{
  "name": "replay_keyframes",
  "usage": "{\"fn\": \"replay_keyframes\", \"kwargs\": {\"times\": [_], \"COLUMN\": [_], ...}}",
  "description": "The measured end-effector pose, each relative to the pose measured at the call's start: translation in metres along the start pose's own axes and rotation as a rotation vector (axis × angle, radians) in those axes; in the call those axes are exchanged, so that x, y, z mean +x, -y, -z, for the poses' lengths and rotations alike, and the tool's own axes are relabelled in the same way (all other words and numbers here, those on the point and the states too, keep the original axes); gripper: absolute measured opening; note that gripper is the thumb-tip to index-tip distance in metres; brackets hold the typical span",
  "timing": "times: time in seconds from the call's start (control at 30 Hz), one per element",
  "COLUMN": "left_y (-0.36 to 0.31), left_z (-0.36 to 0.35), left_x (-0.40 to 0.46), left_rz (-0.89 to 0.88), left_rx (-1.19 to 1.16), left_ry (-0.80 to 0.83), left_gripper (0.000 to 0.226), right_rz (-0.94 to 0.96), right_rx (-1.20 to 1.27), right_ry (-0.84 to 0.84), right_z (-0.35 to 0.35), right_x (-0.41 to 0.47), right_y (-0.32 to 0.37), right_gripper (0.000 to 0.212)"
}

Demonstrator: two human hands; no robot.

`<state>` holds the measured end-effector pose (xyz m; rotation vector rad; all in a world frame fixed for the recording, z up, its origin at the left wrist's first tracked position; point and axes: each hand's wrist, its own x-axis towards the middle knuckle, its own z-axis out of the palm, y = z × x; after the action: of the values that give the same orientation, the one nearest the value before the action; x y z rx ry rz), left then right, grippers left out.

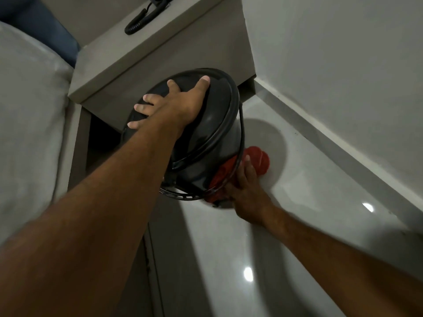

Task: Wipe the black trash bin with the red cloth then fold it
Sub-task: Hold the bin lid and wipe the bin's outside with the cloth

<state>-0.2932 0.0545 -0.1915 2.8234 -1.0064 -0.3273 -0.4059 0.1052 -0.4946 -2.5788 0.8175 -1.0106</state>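
While unlabelled, black trash bin

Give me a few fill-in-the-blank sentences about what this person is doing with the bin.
1. The left hand rests spread on the bin's ____.
2. The right hand presses a ____ cloth against the black trash bin.
3. A coiled phone cord lies on the ____ behind the bin.

Missing words: lid; red; nightstand
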Motion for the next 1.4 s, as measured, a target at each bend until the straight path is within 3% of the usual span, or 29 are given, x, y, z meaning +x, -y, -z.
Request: {"fn": "replay_keyframes", "kwargs": {"times": [0.03,0.07,0.13,0.2,0.27,0.37,0.47,0.53,0.6,0.7,0.8,0.9,1.0,1.1,1.2,1.27,1.33,1.4], "left_y": [0.000,0.000,0.000,-0.002,-0.008,-0.015,-0.010,0.000,0.017,0.058,0.078,0.069,0.061,0.042,0.023,0.025,0.039,0.057], "left_z": [0.000,-0.001,0.000,0.001,0.003,0.007,0.011,0.022,0.029,0.030,0.021,0.014,0.013,0.010,0.010,0.018,0.028,0.030], "left_x": [0.001,0.001,0.000,0.000,-0.005,-0.013,-0.002,-0.007,-0.018,-0.024,-0.006,-0.006,-0.013,-0.028,-0.029,-0.023,-0.020,-0.017], "left_rz": [0.000,0.003,0.009,0.031,0.088,0.175,0.075,-0.073,-0.198,-0.416,-0.588,-0.531,-0.352,-0.105,0.061,0.046,-0.122,-0.283], "left_rx": [0.007,0.004,-0.003,-0.010,-0.039,-0.055,-0.102,-0.203,-0.061,0.358,0.233,0.217,0.179,0.090,-0.045,-0.006,0.234,0.321], "left_ry": [0.001,0.001,-0.001,0.010,0.008,0.010,0.098,0.183,0.230,0.117,0.058,0.023,0.000,0.011,0.078,0.107,0.057,-0.002], "left_gripper": [0.104,0.103,0.103,0.104,0.105,0.107,0.105,0.086,0.062,0.098,0.099,0.097,0.098,0.104,0.113,0.121,0.120,0.111], "right_rz": [-0.101,-0.184,-0.342,-0.440,-0.607,-0.884,-0.995,-1.020,-1.023,-0.953,-0.902,-1.069,-1.260,-1.227,-1.229,-1.292,-1.305,-1.258], "right_rx": [0.061,0.157,0.487,0.686,0.868,1.031,1.202,1.250,1.248,1.166,1.050,0.980,1.104,1.219,1.231,1.267,1.306,1.309], "right_ry": [0.070,0.114,0.011,-0.076,-0.060,-0.085,-0.112,-0.097,-0.077,-0.088,-0.097,-0.024,-0.159,-0.297,-0.310,-0.310,-0.307,-0.304], "right_z": [0.005,0.017,0.032,0.037,0.044,0.049,0.067,0.076,0.083,0.087,0.069,0.047,0.050,0.066,0.077,0.080,0.078,0.072], "right_x": [0.008,0.021,0.036,0.039,0.038,0.036,0.034,0.034,0.036,0.035,0.015,0.001,0.017,0.034,0.032,0.023,0.011,0.002], "right_y": [-0.004,-0.007,-0.015,-0.012,0.000,0.015,0.031,0.032,0.032,0.041,0.059,0.069,0.063,0.054,0.045,0.036,0.033,0.042], "right_gripper": [0.088,0.079,0.069,0.079,0.078,0.060,0.044,0.043,0.044,0.048,0.048,0.042,0.035,0.033,0.032,0.034,0.036,0.033]}}
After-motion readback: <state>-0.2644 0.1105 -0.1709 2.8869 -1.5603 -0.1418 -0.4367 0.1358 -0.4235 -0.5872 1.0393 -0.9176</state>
